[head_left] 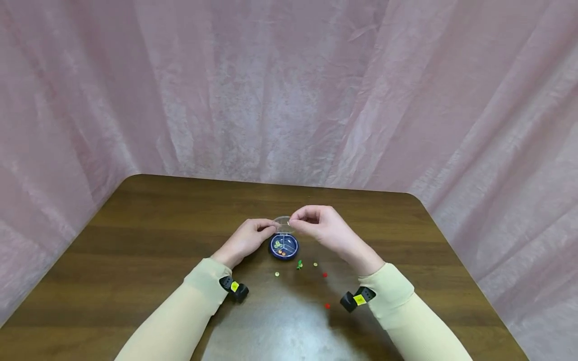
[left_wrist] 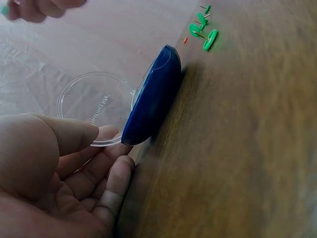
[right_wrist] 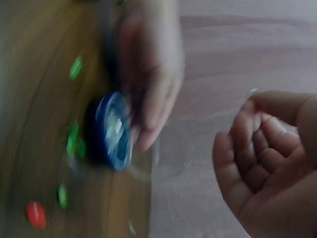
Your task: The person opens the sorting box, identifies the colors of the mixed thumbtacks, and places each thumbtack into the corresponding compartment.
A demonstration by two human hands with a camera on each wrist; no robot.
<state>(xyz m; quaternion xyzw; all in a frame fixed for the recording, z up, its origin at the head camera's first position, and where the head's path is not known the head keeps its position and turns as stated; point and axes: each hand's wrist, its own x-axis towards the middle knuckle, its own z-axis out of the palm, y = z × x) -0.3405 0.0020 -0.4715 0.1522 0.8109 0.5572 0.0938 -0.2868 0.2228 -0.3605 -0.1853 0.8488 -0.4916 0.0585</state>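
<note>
A round blue case (head_left: 283,257) with divided compartments lies on the table, its clear lid (left_wrist: 101,84) raised. Light-green tacks (head_left: 277,244) and orange ones (head_left: 282,252) sit inside it. My left hand (head_left: 249,237) pinches the lid's rim between thumb and fingers, close beside the case. To the right and above the case, my right hand (head_left: 328,226) pinches a small green thumbtack (right_wrist: 252,92) between thumb and index fingertip. In the right wrist view, its other fingers (right_wrist: 237,148) are curled inward. The case looks blurred there.
Nearer than the case lie a cluster of green thumbtacks (head_left: 299,265), single light-green ones (head_left: 277,274) and two red ones (head_left: 324,275). The brown wooden table (head_left: 180,210) ends at a pink curtain (head_left: 253,100) behind.
</note>
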